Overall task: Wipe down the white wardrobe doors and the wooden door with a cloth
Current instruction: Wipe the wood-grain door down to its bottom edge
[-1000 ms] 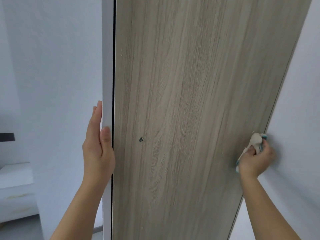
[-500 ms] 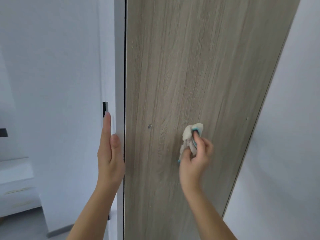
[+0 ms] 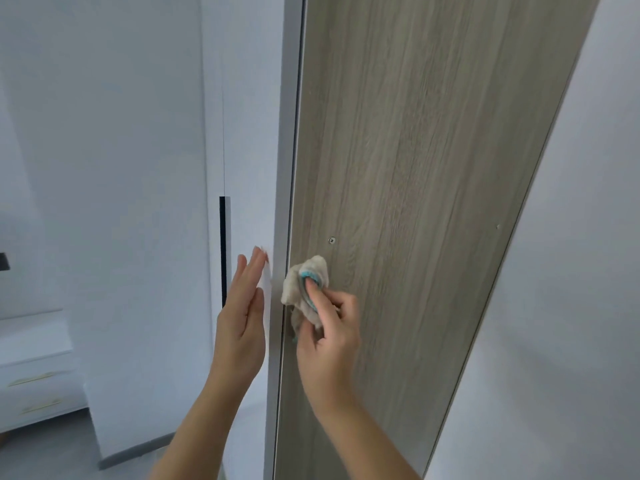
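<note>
The wooden door (image 3: 426,174) fills the middle of the view, seen edge-on from the left, with a small screw near its left side. My right hand (image 3: 329,337) grips a bunched beige cloth with a teal trim (image 3: 304,285) and presses it against the door's left edge, just below the screw. My left hand (image 3: 242,317) lies flat with straight fingers against the white wardrobe door (image 3: 249,133) beside the wooden door's edge. A black vertical handle (image 3: 223,251) runs down the wardrobe door, left of my left hand.
A white wall (image 3: 571,306) stands to the right of the wooden door. At the lower left is a white drawer unit (image 3: 34,372) with gold handles on a grey floor. More white wardrobe panel (image 3: 104,168) stretches to the left.
My right hand has swept the cloth leftward across the wooden door, from its right edge to its left edge. My left hand has stayed flat near the door's edge.
</note>
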Available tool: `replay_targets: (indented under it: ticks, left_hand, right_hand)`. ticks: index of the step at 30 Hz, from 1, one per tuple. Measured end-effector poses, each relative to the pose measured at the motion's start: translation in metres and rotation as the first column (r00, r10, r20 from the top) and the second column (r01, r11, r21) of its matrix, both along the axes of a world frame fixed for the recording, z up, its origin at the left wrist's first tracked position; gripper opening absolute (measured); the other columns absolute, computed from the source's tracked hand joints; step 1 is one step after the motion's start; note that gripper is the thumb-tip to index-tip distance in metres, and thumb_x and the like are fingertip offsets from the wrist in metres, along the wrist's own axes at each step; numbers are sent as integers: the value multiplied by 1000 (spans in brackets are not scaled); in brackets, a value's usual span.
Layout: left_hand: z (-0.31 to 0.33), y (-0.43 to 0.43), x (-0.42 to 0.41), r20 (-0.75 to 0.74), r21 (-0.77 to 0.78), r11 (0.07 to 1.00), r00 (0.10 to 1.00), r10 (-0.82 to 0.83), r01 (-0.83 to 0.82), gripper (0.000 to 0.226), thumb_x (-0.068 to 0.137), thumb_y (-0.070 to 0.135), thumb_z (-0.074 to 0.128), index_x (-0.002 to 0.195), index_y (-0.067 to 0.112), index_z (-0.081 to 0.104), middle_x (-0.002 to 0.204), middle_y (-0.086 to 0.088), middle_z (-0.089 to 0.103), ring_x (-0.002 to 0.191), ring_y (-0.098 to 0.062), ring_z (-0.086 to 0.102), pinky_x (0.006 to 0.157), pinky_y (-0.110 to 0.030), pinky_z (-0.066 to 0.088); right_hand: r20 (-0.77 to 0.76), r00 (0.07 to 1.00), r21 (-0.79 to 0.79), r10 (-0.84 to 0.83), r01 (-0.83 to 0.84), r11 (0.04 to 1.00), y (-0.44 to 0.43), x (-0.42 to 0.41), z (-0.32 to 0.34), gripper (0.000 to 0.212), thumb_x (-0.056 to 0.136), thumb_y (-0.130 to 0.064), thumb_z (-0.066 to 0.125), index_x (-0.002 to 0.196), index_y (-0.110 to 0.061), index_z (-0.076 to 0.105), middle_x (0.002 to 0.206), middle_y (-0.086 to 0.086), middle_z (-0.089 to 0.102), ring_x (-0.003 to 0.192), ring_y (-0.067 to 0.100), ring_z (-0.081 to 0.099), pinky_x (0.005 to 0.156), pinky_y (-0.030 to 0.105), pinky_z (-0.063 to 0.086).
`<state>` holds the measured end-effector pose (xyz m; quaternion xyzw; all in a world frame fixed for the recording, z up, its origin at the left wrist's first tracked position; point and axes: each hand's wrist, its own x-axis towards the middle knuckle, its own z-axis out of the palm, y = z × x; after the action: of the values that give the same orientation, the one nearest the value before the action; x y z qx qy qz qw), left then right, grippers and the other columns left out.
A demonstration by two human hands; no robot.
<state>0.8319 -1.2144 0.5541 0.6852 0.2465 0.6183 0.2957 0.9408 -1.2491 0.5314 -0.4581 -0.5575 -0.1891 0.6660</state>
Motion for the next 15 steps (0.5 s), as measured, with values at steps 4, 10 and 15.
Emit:
replay_targets:
  ticks: [4,10,15]
  left_hand:
    - [-12,4,3,-25,-52,998,999,-41,40,53,102,-4,33,146,26,38,150,30,33,145,5,15,113,-7,16]
    - [-9,-10,4,50,-99,995,999,5,0,52,102,11,40,145,39,30,155,23,27,143,8,19,113,-9,18]
    - [-10,-14,19,183,-129,990,980,80,-56,53,103,6,35,149,32,29,156,17,30,143,2,26,117,-21,21]
  right_hand:
    - [5,998,-21,-63,63,998,2,4,-6,52,82,8,63,128,-15,62,104,-7,45,86,11,56,73,24,52]
    - [95,989,-6,-114,115,993,-2,17,-3,37,92,-10,50,123,-21,67,103,-3,54,89,12,59,73,19,51]
    - [5,986,-6,-164,164,986,5,58,-12,48,84,7,56,123,-19,66,105,-8,47,91,12,57,77,19,48]
